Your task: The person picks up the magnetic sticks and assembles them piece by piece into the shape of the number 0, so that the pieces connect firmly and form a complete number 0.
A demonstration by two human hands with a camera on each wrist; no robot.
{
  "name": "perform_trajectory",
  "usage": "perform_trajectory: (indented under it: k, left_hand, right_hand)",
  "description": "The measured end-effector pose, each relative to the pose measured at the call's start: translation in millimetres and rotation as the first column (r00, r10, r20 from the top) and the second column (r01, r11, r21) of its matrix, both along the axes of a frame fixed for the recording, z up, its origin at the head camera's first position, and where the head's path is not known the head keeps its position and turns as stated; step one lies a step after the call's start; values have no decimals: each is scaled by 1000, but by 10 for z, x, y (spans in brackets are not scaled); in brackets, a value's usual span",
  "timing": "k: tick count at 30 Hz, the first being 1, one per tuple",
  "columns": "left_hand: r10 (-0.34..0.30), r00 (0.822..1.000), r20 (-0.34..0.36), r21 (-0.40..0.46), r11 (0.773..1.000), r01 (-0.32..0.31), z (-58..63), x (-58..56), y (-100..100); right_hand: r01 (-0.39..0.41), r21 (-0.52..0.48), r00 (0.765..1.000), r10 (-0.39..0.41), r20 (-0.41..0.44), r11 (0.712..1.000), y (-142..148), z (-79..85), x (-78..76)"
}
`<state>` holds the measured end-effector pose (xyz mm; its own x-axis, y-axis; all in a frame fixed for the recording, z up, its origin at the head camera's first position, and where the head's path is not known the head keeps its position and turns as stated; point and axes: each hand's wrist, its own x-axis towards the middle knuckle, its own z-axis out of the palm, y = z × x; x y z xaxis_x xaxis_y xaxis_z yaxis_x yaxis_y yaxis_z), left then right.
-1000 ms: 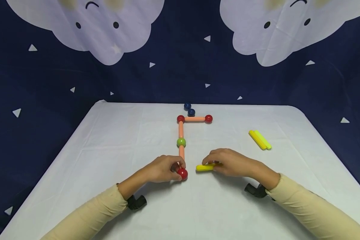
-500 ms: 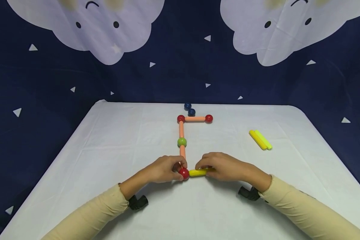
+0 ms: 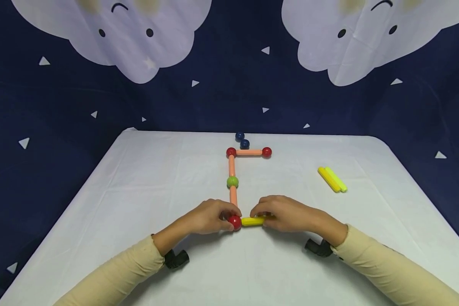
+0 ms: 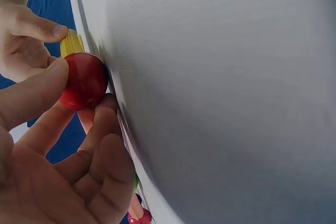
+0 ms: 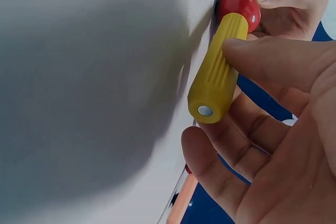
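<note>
My left hand pinches a red ball at the near end of a chain of balls and sticks. In the left wrist view the thumb lies against the red ball, with fingers on its other side. My right hand holds a ribbed yellow stick between thumb and fingers. The right wrist view shows a silvery disc in the near end of the yellow stick; its far end meets the ball. From the ball, orange sticks run away through a green ball to a red ball.
From the far red ball another orange stick leads right to a red ball. Two dark blue balls lie just behind it. Two yellow sticks lie side by side at right on the white table. A dark blue curtain hangs behind.
My right hand has moved left with the yellow stick, whose end has come from apart to meeting the red ball. My left hand keeps hold of the ball, shifted slightly right.
</note>
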<state>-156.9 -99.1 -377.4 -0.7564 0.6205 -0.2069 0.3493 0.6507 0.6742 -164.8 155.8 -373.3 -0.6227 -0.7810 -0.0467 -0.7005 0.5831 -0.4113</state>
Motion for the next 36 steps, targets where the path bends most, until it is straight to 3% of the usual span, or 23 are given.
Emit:
perform_trajectory:
  k: [9, 14, 24, 31, 36]
  left_hand:
    - [1, 1000, 4, -5, 1000, -1, -16, 1, -6]
    - [4, 1000, 11, -7, 1000, -4, -20, -4, -6]
    - [3, 1000, 4, -7, 1000, -2, 22, -15, -24]
    - [3, 1000, 2, -4, 1000, -3, 10, -19, -35]
    - [1, 1000, 14, -10, 1000, 0, -1, -30, -29]
  right_hand:
    - [-19, -34, 999, 20, 38, 999, 13, 16, -53]
    - [11, -58, 999, -9, 41, 998, 50, 101, -207]
    - [174, -79, 980, -181, -88, 982, 146, 250, -780]
    - [286, -122, 940, -303, -156, 950, 129, 240, -1294]
    - [414, -105, 899, -424, -106, 904, 1, 261, -1601]
